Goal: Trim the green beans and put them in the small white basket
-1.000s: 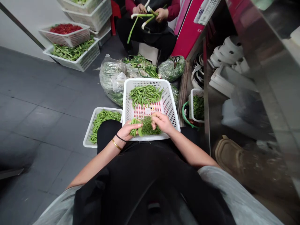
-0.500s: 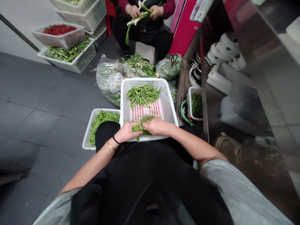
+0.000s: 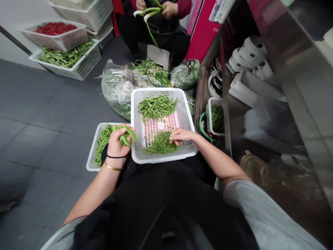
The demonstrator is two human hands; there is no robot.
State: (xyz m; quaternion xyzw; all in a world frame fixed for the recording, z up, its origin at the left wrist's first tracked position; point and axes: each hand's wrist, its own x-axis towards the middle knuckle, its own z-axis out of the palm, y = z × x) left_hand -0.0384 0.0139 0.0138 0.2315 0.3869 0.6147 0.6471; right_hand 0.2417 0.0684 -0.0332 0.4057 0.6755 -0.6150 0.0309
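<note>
My left hand [image 3: 118, 144] is closed around several green pea pods [image 3: 125, 136], just outside the left rim of the white basket [image 3: 163, 160] on my lap. Under that hand stands a second white basket [image 3: 91, 158] holding more pods [image 3: 100, 149]. My right hand [image 3: 180, 135] has its fingers curled together at the right edge of a heap of green trimmings [image 3: 161, 144]; whatever they may pinch is hidden. At the far end of the lap basket lies a pile of whole pods [image 3: 157, 107].
Plastic bags of greens [image 3: 116, 85] and loose scallions [image 3: 152, 71] lie beyond the basket. A person [image 3: 170, 9] sits opposite, holding scallions. Stacked crates [image 3: 58, 38] stand at left. A metal shelf [image 3: 226, 104] with white containers [image 3: 249, 53] runs along the right.
My left hand has moved left with pods, from the trimmings to outside the rim. My right hand has shifted slightly right, away from it. The person opposite has lowered the scallions' green ends.
</note>
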